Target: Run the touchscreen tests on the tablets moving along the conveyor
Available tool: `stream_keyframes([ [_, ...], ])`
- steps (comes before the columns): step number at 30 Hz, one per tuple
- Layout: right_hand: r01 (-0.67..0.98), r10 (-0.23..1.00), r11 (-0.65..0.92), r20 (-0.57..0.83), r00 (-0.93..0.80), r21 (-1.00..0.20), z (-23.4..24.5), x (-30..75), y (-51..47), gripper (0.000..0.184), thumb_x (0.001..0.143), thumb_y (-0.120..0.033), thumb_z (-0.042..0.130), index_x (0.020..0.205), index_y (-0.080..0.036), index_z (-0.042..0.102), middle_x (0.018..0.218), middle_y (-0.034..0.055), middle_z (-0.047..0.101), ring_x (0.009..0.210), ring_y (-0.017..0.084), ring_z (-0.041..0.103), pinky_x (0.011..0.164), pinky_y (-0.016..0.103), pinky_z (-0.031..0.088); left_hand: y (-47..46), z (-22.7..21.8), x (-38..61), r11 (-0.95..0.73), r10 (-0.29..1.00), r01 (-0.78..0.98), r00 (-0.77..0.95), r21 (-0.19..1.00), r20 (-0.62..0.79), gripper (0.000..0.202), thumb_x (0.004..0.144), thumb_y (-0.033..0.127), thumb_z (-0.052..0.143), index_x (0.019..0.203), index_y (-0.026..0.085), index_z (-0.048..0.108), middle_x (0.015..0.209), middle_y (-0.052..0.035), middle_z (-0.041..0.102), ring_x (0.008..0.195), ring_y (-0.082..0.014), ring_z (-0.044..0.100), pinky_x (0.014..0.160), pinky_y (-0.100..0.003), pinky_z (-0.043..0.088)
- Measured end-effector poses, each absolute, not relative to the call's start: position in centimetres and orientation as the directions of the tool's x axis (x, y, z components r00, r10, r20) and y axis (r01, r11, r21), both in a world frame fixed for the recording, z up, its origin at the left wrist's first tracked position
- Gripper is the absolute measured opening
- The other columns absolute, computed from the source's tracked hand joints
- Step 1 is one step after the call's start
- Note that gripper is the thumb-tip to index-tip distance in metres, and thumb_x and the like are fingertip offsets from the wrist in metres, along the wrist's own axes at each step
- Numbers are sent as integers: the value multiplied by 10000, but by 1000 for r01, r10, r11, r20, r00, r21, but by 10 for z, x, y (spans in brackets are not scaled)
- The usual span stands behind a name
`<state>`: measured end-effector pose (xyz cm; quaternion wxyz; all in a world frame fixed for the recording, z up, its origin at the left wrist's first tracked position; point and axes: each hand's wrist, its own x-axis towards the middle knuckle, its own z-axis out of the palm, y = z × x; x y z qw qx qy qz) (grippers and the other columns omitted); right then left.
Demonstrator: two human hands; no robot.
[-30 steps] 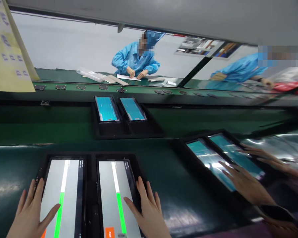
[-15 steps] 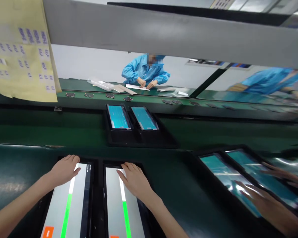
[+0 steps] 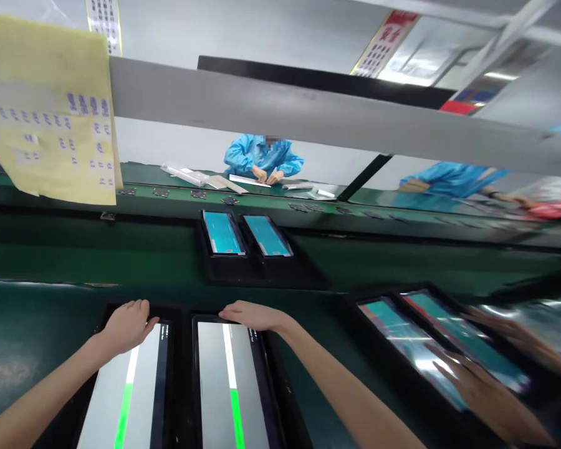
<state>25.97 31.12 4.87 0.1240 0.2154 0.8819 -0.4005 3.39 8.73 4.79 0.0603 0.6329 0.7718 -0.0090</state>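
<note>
Two tablets lie side by side in black trays, their pale screens lit with a white and green stripe. At the far edge of the left tablet (image 3: 110,399), my left hand (image 3: 127,325) has its fingers curled together and its thumb over the screen. My right hand (image 3: 249,315) bends over the far edge of the right tablet (image 3: 215,386), fingers together and closed on that edge. The fingers' undersides and the right thumb are hidden.
Beyond stands a black tray (image 3: 262,274) with two blue-screened tablets. At right, a co-worker's blurred hands (image 3: 486,386) are over two more tablets (image 3: 402,337). A person in blue (image 3: 243,156) works behind a shelf with small parts. Yellow paper (image 3: 51,149) hangs at upper left.
The view has tilted up. My right hand has moved off the right screen to its far edge, its wrist swung outward. My left hand stays at the left tablet's far edge.
</note>
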Motion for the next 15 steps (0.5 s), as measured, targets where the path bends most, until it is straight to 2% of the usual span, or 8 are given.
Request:
stream_keyframes([
  [3, 479, 307, 546, -368, -878, -688, 51, 254, 322, 430, 876, -531, 514, 672, -166, 616, 701, 15, 627, 688, 168, 556, 686, 312, 428, 91, 48, 34, 203, 974, 978, -196, 48, -117, 415, 978, 357, 298, 988, 47, 574, 912, -190, 623, 870, -345, 617, 733, -423, 484],
  [7, 480, 413, 466, -297, -861, -743, 57, 241, 340, 427, 834, -541, 605, 647, -157, 585, 625, -11, 566, 675, 169, 564, 731, 345, 450, 97, 51, 34, 200, 971, 978, -190, 54, -144, 518, 973, 439, 280, 997, 24, 590, 925, -225, 626, 885, -381, 615, 751, -454, 478],
  [9, 447, 487, 408, -224, -844, -796, 62, 237, 343, 427, 790, -563, 649, 686, -151, 611, 710, 26, 612, 787, 208, 594, 815, 390, 446, 101, 55, 31, 193, 971, 978, -179, 74, -161, 570, 963, 484, 258, 978, 35, 609, 941, -239, 626, 917, -392, 605, 776, -463, 469],
  [10, 408, 524, 372, -175, -834, -833, 66, 236, 342, 444, 776, -593, 648, 763, -149, 641, 825, 65, 648, 896, 237, 598, 872, 410, 430, 103, 59, 27, 184, 970, 978, -165, 95, -177, 595, 958, 506, 238, 936, 57, 627, 934, -234, 631, 916, -385, 606, 780, -453, 466],
  [12, 285, 574, 281, -77, -815, -916, 74, 239, 334, 614, 808, -709, 508, 1054, -163, 643, 1133, 132, 630, 1127, 279, 540, 963, 427, 397, 109, 70, 18, 156, 965, 974, -114, 162, -238, 664, 945, 566, 184, 778, 118, 645, 848, -191, 649, 831, -336, 627, 742, -399, 467],
  [14, 125, 581, 166, -6, -814, -978, 83, 248, 321, 827, 844, -798, 180, 1359, -210, 451, 1363, 131, 511, 1266, 270, 463, 995, 434, 400, 114, 84, 8, 123, 950, 959, -40, 254, -309, 729, 915, 655, 157, 658, 159, 625, 752, -137, 653, 709, -273, 630, 675, -339, 461],
  [15, 49, 574, 105, 20, -819, -993, 87, 253, 314, 891, 830, -798, 19, 1444, -229, 324, 1424, 121, 457, 1296, 259, 443, 997, 445, 411, 117, 92, 3, 109, 941, 947, 0, 301, -339, 751, 897, 695, 151, 656, 170, 630, 744, -115, 660, 680, -250, 628, 657, -318, 460],
])
